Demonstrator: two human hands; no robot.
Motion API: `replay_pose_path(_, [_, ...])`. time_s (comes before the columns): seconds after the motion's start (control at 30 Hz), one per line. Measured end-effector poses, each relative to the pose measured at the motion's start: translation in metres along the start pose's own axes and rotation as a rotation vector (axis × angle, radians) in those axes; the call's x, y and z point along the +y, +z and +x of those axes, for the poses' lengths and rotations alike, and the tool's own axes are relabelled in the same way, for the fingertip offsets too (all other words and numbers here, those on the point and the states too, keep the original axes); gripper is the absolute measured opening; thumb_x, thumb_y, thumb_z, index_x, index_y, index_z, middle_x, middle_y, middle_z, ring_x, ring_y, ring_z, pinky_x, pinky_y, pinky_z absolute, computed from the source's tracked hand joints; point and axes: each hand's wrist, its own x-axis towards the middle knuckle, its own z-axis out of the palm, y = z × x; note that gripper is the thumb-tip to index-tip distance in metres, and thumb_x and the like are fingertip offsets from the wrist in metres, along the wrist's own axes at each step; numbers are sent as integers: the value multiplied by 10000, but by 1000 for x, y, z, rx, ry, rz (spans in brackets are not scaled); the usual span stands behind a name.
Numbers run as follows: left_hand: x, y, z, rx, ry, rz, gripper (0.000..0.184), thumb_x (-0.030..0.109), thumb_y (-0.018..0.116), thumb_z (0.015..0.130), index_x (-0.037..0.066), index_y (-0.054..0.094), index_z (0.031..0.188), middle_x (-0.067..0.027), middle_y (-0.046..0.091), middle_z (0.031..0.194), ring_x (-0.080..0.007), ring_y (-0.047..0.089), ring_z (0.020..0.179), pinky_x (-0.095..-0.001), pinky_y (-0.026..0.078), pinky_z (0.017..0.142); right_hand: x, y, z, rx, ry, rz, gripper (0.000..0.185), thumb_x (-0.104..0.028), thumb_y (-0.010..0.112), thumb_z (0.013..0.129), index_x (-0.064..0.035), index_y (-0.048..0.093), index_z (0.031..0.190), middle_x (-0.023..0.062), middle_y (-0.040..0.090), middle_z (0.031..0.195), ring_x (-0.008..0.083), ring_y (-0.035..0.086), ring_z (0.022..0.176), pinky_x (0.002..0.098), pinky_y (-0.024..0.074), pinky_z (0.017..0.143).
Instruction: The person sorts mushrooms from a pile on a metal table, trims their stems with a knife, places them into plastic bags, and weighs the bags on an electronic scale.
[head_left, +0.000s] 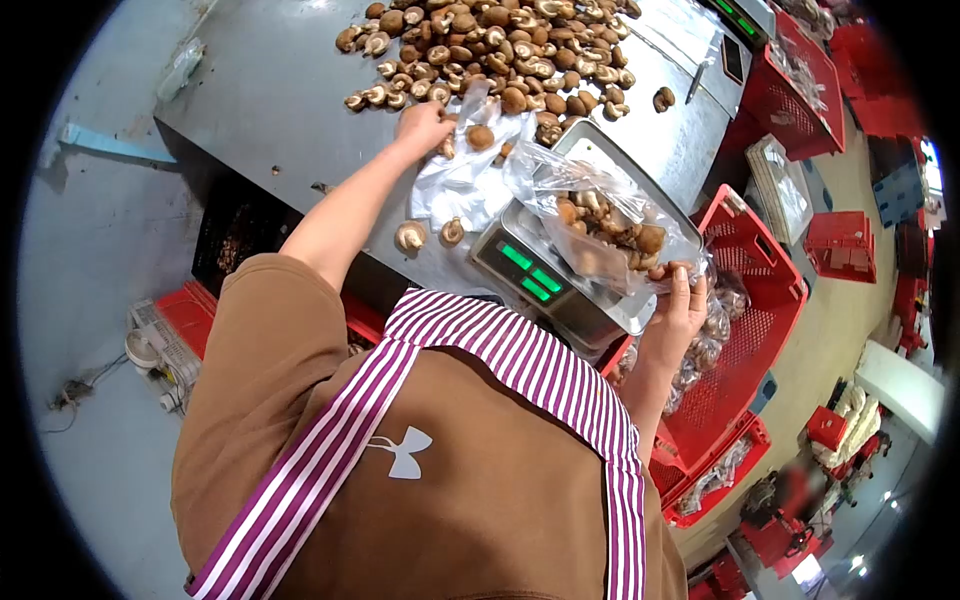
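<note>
My left hand [424, 128] reaches to the near edge of a big pile of brown mushrooms [470, 45]; its fingers are bent, and what they hold is too small to tell. Beside it lie white plastic bags [465, 185] with a few mushrooms on them. A clear bag of mushrooms [610, 225] rests on the tray of a digital scale [535, 275] with a lit green display. My right hand [682, 305] pinches the edge of that bag at its right end. Two loose mushrooms [411, 235] sit left of the scale.
The metal table [290, 90] extends beneath the pile. Right of the scale, a red crate [745, 320] holds filled bags. Another red crate [800, 90], a phone [732, 58] and a pen [695, 80] are at the upper right. More crates stand on the floor.
</note>
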Motion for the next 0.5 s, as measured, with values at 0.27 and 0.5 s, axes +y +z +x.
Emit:
replay_pose_path(0.27, [106, -80, -51, -111, 39, -881, 289, 262, 588, 917, 14, 636, 1056, -57, 649, 992, -116, 599, 861, -237, 483, 764, 2, -3, -14, -6, -26, -49, 105, -102, 537, 974, -17, 599, 970, 58, 625, 857, 130, 580, 790, 281, 469, 775])
replay_pose_path(0.5, [243, -65, -132, -260, 893, -405, 236, 204, 638, 804, 45, 614, 976, -93, 581, 884, -248, 606, 785, -346, 507, 692, 4, -7, -19, -25, -79, -73, 117, -111, 541, 970, -17, 606, 991, 55, 640, 849, 128, 592, 791, 273, 470, 767])
